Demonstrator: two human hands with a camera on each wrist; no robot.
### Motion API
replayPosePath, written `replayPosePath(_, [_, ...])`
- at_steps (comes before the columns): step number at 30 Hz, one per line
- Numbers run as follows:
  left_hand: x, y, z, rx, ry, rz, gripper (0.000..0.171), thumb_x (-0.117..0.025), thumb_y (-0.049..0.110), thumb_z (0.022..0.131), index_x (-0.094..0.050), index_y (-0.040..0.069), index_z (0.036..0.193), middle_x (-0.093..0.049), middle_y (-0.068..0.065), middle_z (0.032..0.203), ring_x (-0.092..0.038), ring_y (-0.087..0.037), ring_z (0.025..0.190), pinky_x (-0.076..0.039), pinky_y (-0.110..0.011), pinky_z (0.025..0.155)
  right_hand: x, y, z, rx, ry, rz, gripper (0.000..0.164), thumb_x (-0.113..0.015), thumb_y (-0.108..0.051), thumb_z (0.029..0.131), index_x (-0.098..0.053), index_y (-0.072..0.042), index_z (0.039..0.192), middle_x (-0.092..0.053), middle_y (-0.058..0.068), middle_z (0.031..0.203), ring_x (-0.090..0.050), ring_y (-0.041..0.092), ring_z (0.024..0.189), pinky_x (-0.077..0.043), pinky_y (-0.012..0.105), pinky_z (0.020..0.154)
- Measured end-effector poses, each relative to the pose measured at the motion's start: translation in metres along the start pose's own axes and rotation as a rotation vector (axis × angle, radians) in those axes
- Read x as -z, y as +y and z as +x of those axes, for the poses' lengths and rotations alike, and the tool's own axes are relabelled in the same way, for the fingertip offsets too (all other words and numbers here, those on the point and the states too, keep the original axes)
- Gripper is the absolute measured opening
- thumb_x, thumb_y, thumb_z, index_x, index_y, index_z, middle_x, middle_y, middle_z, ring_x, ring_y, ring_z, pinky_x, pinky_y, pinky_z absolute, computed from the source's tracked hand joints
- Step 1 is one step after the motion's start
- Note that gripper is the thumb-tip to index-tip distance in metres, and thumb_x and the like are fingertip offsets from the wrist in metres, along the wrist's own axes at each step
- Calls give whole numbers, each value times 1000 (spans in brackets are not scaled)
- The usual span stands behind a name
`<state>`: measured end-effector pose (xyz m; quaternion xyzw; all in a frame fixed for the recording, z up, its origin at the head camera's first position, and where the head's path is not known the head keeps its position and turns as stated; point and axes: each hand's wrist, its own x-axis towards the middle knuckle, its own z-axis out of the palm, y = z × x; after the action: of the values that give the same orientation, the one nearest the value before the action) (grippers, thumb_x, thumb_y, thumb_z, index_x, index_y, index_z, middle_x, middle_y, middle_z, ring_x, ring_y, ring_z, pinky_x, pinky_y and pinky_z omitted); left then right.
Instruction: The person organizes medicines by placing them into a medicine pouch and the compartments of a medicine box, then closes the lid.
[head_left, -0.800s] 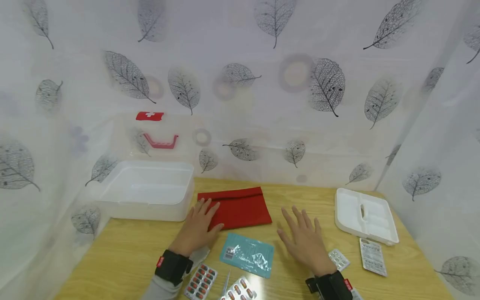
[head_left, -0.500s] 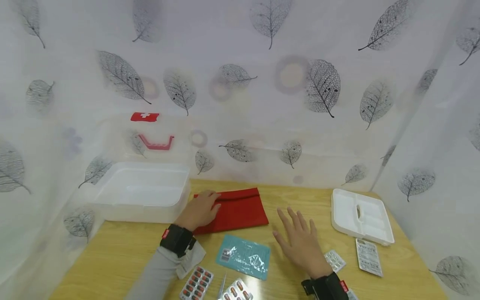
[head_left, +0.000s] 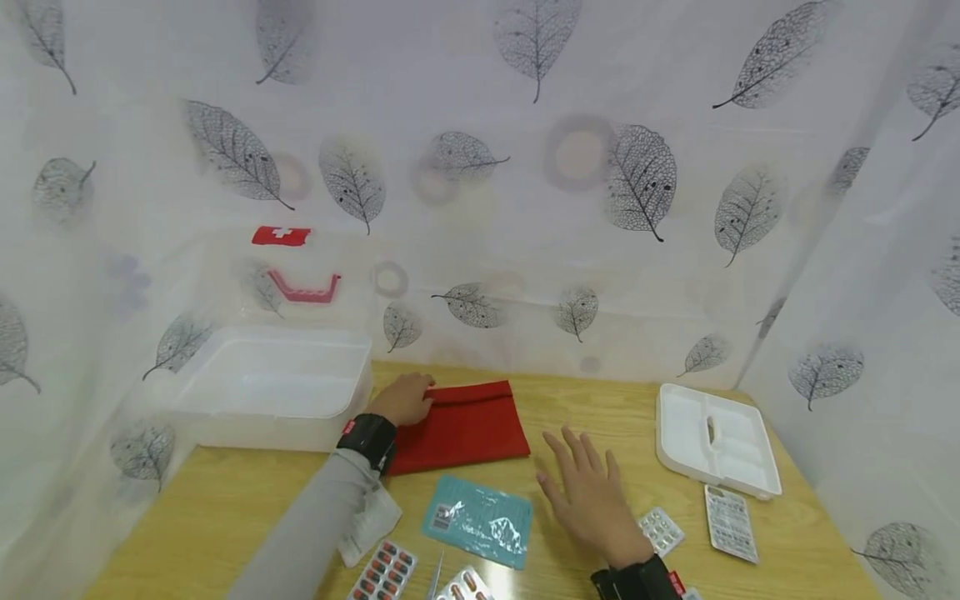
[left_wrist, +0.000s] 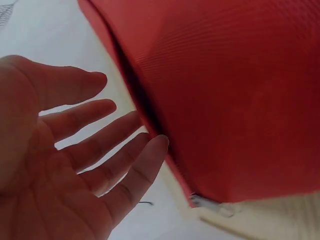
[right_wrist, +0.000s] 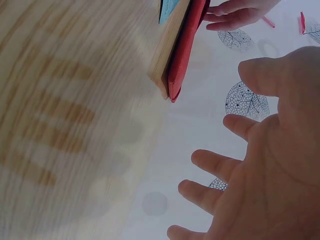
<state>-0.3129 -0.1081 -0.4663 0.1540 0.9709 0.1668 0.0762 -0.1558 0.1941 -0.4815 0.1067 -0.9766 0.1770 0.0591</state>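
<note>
A flat red zip pouch lies in the middle of the table, its dark zip opening along the far edge. My left hand is over the pouch's far left corner. In the left wrist view, relaxed fingers reach to the edge of the zip opening, and a metal zip pull shows at its end. My right hand hovers over the table right of the pouch, fingers spread and holding nothing. A teal packet lies in front of the pouch.
A white translucent box with its lid up stands at the back left. On the right lie a white compartment tray and blister packs. Capsule blisters, tweezers-like metal tool and a white packet lie in front.
My left hand has moved from the pouch's left part to its far left corner, and its fingers have turned toward the zip edge. The right hand stays hovering; the head view has shifted slightly.
</note>
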Motion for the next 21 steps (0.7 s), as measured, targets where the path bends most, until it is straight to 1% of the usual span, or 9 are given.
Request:
replayPosePath(4, [-4,-9,2,40,18,1,35,-62,10,96,-62,1,130,-59,-18,125,-54,-37,120,-48,-51,99,1,-7,0,10,0,15,59,-55,-40,103,-40,-18,156,-36,18,161,-29,47,148,-16,74,114])
replayPosePath(6, [-5,-12,1,43,30,2,35,-64,6,94,-63,1,128,-57,-18,122,-52,-38,117,-49,-53,97,3,-11,0,20,8,12,59,-55,-40,103,-40,-17,156,-36,18,160,-30,47,147,-17,74,114])
replayPosePath(11, [-4,-10,-2,63,7,-28,39,-67,-1,87,-62,0,125,-50,-19,116,-44,-40,114,-49,-57,90,3,-14,-3,51,41,-3,58,-56,-40,102,-44,-17,154,-39,18,159,-33,47,146,-19,74,113])
replayPosePath(14, [-5,-8,-4,84,-5,-44,41,-69,-1,87,-61,2,127,-47,-19,117,-42,-41,115,-50,-58,88,-1,-12,-5,75,60,-6,58,-57,-42,102,-45,-16,153,-42,18,157,-35,46,145,-21,74,112])
replayPosePath(18, [-8,-7,-1,86,19,-52,42,-70,-1,85,-61,2,127,-49,-21,118,-42,-43,118,-50,-59,88,-9,-5,-5,100,91,-30,59,-59,-43,100,-46,-18,152,-44,16,156,-37,45,144,-22,73,111])
replayPosePath(20, [-10,-7,3,81,32,-50,40,-71,-1,85,-62,1,124,-49,-22,117,-42,-44,118,-50,-59,88,-11,-3,-5,108,100,-45,60,-59,-43,100,-46,-19,152,-44,15,156,-37,44,144,-23,73,110])
replayPosePath(21, [-12,-7,5,81,39,-48,36,-70,-1,85,-62,0,121,-49,-22,116,-43,-45,117,-50,-59,88,-11,-3,-4,111,105,-45,60,-60,-42,99,-47,-18,152,-44,16,156,-38,45,144,-23,74,110])
